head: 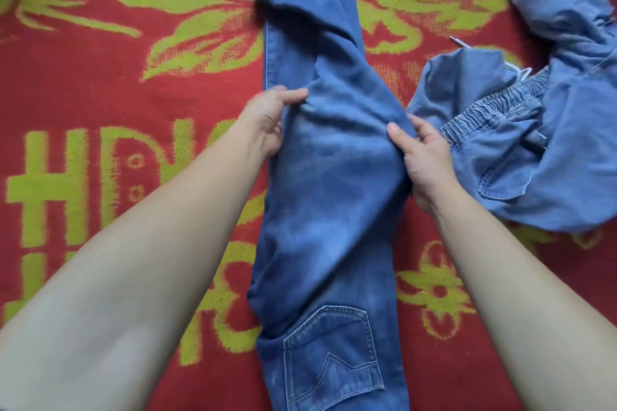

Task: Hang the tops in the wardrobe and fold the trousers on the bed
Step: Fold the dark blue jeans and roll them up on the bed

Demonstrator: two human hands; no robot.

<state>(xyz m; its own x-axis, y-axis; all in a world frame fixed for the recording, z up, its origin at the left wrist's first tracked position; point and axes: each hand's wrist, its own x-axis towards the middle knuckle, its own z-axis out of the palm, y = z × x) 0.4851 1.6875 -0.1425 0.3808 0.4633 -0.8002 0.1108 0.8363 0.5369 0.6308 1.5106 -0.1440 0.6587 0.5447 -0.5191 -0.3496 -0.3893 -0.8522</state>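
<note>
A pair of blue jeans [334,197] lies lengthwise down the middle of the bed, folded leg on leg, with a back pocket showing at the near end. My left hand [267,120] grips the left edge of the jeans at mid-length, thumb on top of the cloth. Across from it, my right hand [424,160] holds the right edge, thumb pressed on the denim and fingers tucked beneath. The fabric between the two hands is raised and creased. The far ends of the legs run out of view at the top.
A red bed cover [117,77] with a green floral pattern and lettering lies under everything. A lighter blue pair of trousers [534,130] with an elastic waistband and white drawstring lies crumpled at the right, close to my right hand.
</note>
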